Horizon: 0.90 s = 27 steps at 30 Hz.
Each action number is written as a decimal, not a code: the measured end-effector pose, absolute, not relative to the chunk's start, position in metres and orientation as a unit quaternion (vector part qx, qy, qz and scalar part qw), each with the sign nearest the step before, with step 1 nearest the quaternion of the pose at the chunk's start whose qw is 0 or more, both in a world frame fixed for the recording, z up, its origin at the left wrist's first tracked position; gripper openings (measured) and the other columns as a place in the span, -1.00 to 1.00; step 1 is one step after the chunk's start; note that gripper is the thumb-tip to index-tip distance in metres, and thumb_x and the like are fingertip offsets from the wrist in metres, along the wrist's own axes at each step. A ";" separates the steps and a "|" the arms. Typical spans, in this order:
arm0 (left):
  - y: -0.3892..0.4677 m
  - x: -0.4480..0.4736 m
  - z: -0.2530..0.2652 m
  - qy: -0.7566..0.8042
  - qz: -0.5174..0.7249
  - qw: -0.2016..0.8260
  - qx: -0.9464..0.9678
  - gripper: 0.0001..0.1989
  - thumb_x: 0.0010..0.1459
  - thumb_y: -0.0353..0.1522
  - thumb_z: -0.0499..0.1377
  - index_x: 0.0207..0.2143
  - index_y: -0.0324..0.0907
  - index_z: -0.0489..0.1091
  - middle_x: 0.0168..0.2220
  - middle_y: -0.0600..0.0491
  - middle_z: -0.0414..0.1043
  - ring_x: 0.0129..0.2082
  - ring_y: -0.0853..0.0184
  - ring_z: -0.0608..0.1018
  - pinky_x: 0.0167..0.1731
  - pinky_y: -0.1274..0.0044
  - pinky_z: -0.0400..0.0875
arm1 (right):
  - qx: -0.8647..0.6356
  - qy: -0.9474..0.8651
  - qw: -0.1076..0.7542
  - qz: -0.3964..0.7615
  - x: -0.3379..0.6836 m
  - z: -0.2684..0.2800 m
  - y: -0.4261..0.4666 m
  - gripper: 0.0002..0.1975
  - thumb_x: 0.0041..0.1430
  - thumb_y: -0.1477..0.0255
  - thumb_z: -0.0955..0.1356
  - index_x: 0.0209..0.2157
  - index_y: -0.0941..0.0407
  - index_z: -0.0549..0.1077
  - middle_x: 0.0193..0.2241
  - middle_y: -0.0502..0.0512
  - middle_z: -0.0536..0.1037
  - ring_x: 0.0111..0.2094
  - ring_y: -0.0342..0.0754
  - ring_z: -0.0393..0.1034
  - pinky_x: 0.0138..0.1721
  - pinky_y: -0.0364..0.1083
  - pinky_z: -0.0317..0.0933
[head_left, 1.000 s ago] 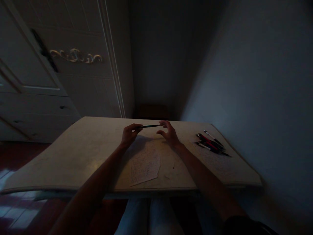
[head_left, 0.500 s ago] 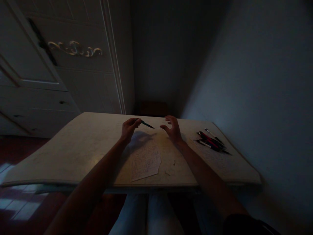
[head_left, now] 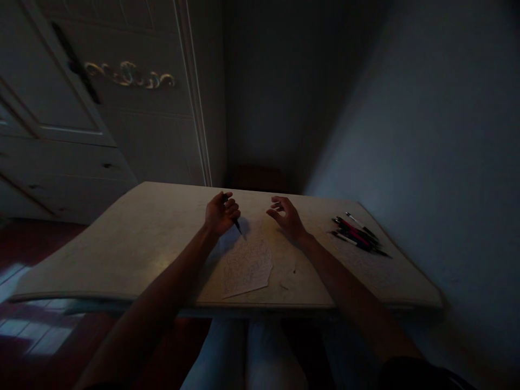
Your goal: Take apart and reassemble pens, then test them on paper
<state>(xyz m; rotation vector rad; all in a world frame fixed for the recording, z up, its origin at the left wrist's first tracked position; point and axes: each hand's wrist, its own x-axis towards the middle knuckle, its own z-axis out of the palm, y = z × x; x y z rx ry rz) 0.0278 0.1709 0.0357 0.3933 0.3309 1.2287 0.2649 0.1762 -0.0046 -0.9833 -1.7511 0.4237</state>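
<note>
My left hand point(head_left: 221, 215) is closed around a dark pen point(head_left: 238, 226), with the palm turned partly up. The pen's tip points down and to the right, over the far part of a torn sheet of paper point(head_left: 248, 271) covered in handwriting. To the right, my right hand point(head_left: 287, 215) is held with curved fingers and thumb apart and nothing between them. Several pens point(head_left: 357, 234) lie in a loose pile farther right, black, red and white among them, on a second written sheet point(head_left: 365, 265).
The pale table point(head_left: 134, 244) spreads out to the left. Small bits point(head_left: 284, 286) lie near its front edge. A white cabinet point(head_left: 158, 141) stands at the back left, and a bare wall point(head_left: 439, 162) borders the right side.
My left hand has rolled over, swinging the pen from pointing right to pointing down toward the paper. My right hand has stayed nearly in place. The whole view has shifted slightly.
</note>
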 end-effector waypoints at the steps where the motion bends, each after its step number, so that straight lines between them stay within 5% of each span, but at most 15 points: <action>1: 0.170 0.027 0.036 0.148 0.571 0.787 0.179 -0.65 0.33 -0.33 -0.09 -0.47 -0.22 0.34 -0.71 0.21 0.03 -0.77 0.50 0.14 -0.75 0.63 -0.04 | -0.409 -0.730 0.518 0.180 0.264 -0.003 0.174 -0.48 0.11 -0.01 0.39 -0.03 0.04 0.41 -0.09 0.20 0.47 -0.20 0.03 0.47 -0.16 0.06 0.38; 27: 0.161 0.024 0.049 0.118 0.570 0.785 0.212 -0.77 0.19 -0.39 -0.06 -0.52 -0.19 0.25 -0.69 0.21 -0.06 -0.76 0.49 0.02 -0.77 0.61 -0.06 | -0.392 -0.784 0.435 0.206 0.254 0.000 0.156 -0.57 0.20 0.06 0.34 -0.13 0.12 0.50 -0.27 0.16 0.57 -0.27 -0.01 0.47 -0.18 0.01 0.36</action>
